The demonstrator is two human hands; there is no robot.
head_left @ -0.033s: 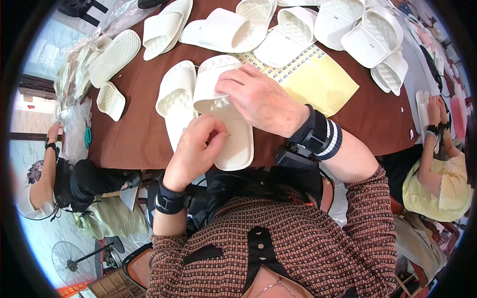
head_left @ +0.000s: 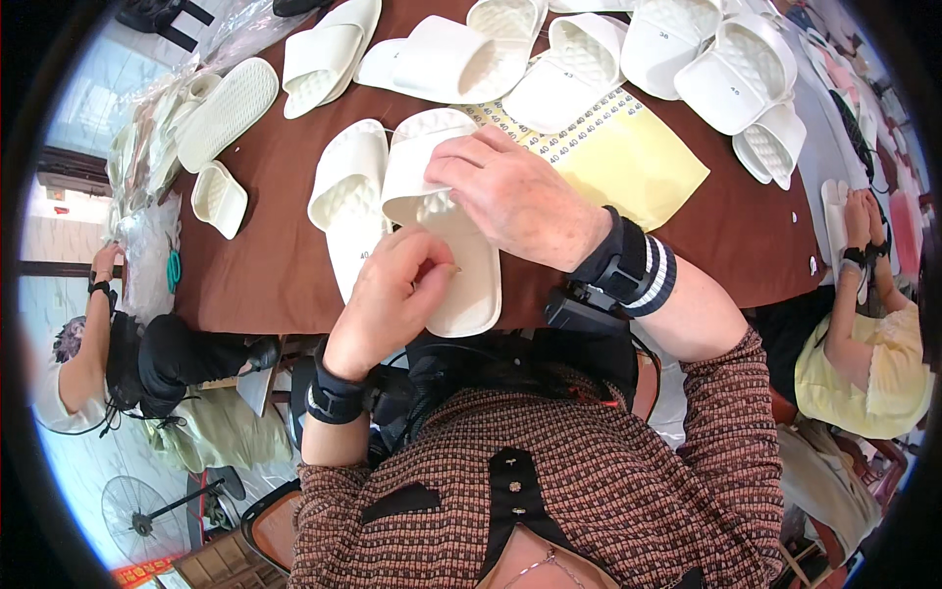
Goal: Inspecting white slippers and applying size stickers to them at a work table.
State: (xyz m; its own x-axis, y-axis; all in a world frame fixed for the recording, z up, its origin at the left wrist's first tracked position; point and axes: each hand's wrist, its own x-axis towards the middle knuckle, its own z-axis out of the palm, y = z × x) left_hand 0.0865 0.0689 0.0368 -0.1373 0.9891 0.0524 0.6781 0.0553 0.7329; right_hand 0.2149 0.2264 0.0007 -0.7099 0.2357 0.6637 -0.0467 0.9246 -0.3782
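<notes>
A pair of white slippers lies side by side in front of me. My right hand grips the right-hand slipper by its strap, fingers bent over the strap's edge. Over that slipper's insole my left hand is curled in a pinch. A tiny yellowish bit shows at its fingertips, too small to make out. Just left is the other slipper, with a small dark print on its insole, partly behind my left hand. Partly under other slippers and beyond my right hand lies a yellow sticker sheet with rows of printed labels.
More white slippers line the far side of the brown-covered table. A small slipper and clear plastic bags are at the left, with teal scissors. Other people sit at both sides, one in a yellow top.
My left hand has shifted slightly to the right over the insole, showing more of the left slipper's print. My right hand stays on the strap.
</notes>
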